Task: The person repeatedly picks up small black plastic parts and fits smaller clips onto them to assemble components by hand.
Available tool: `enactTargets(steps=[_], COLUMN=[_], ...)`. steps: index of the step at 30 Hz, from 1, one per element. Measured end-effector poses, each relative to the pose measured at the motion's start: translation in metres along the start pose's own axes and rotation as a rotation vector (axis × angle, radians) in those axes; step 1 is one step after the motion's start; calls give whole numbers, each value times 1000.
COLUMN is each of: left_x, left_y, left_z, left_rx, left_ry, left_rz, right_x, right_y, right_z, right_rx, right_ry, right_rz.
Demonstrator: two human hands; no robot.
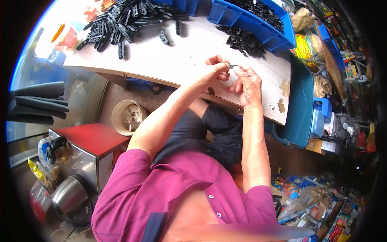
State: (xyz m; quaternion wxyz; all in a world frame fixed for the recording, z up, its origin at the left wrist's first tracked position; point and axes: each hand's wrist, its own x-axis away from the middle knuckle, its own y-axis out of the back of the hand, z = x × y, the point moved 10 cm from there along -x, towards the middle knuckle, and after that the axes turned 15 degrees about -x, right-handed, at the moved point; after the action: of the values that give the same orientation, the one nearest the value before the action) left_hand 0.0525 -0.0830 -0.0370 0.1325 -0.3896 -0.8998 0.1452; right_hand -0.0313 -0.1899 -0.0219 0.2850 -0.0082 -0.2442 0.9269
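Note:
Over the near edge of the white table, my two hands meet at a small dark piece, too small to name. My left hand pinches its left end between thumb and fingertips. From the other side my right hand closes thumb and forefinger on it, its other fingers curled loosely. Beyond the hands on the right lies a heap of small black parts. At the far left is a larger pile of long black plastic pieces, with a single piece lying apart from it.
A blue bin of black parts stands at the table's back right. Left of the long pile is a tub. A teal bin adjoins the right edge. Below the table's left side are a waste bucket and a red-topped cabinet.

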Motion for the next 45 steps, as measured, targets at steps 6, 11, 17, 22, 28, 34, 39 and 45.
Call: enactTargets(steps=[6,11,17,22,28,34,39,45], left_x=[14,65,25,38,26,-9,-9,10], left_y=[-6,92,117,92,74,65,70,58], left_z=[1,-93,-90,-97,-112,-95,-85,-99], left_rx=[-107,-1004,-1779,-1784,-1728,-1902,-1737,-1811], left_ry=[0,-641,-457,-688,-794,-635,-743,-715], left_rz=[74,-749,-539,-486,-578,-480,-448,-489], right_x=[5,15,9,12,13,16,14,10], right_y=[-1,-6,1,3,5,11,8,15], right_z=[0,4,0,3,1,-2,-2,0], right_rx=[25,-113,-120,-130,-154,-174,-206,-197], right_ry=[39,104,94,121,109,98,105,122], right_rz=[62,56,39,19,32,-2,19,40])
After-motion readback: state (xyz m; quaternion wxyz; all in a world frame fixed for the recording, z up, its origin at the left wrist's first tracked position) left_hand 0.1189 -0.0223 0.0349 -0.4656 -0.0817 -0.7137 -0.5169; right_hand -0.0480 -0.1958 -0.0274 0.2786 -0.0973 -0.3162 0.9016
